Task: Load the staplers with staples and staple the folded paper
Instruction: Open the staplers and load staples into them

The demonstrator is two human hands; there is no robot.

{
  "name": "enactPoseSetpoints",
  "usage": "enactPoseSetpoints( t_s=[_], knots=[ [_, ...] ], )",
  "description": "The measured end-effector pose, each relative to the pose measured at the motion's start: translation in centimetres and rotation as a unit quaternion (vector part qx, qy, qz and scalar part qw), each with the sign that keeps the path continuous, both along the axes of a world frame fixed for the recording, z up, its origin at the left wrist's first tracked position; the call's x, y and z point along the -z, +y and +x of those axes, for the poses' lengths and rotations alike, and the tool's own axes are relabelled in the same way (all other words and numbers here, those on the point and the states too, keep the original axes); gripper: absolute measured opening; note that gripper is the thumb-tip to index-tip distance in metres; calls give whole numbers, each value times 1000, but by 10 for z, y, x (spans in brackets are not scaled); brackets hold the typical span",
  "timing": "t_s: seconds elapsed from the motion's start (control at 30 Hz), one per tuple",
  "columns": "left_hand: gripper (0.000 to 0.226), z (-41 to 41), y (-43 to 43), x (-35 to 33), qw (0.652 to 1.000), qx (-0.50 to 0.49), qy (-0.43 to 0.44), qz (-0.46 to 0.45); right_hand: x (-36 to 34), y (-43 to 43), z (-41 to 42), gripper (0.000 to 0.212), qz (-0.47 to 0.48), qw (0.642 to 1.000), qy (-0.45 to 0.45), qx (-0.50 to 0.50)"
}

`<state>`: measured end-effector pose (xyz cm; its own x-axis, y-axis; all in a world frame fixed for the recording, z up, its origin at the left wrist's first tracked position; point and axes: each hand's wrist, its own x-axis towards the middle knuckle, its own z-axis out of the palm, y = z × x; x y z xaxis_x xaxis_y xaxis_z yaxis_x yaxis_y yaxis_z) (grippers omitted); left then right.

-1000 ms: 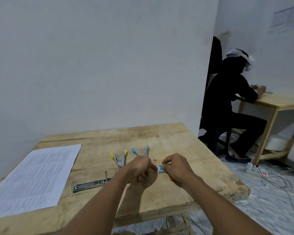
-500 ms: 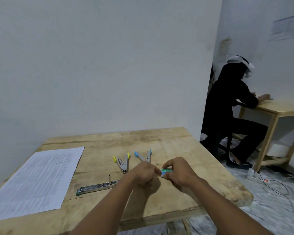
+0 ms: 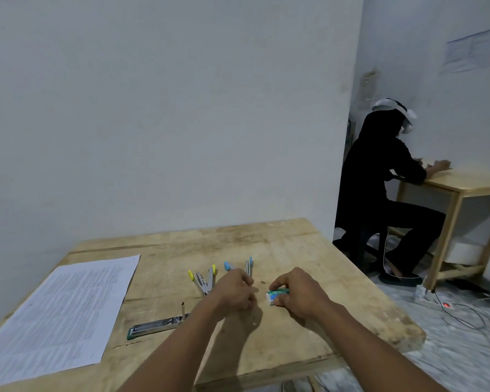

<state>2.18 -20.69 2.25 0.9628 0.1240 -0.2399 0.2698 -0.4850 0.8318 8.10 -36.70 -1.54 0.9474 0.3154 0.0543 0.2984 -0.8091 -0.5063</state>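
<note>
My right hand [image 3: 297, 295] pinches a small green-and-white staple box [image 3: 277, 295] between thumb and fingertips, low over the bench [image 3: 294, 250]. My left hand [image 3: 235, 292] sits just beside it, fingers curled inward; whether it holds a strip of staples I cannot tell. The risk I see is that a thin strip could snap or scatter across the wood if I tug at the box carelessly. The opened yellow stapler [image 3: 204, 280] and blue stapler [image 3: 248, 267] lie just beyond my knuckles, and the green stapler [image 3: 156, 326] lies flat to the left, so a careless forearm might knock them. The box shows "10". The printed sheet [image 3: 60, 315], far left, is too small to read.
</note>
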Motion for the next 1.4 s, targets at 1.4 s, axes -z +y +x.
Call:
enactPoseSetpoints(
  t_s=[1.4],
  knots=[
    [8,-57,111,-23,972,-178,-90,-126,-46,109,-45,18,54,992,-46,-100]
  ],
)
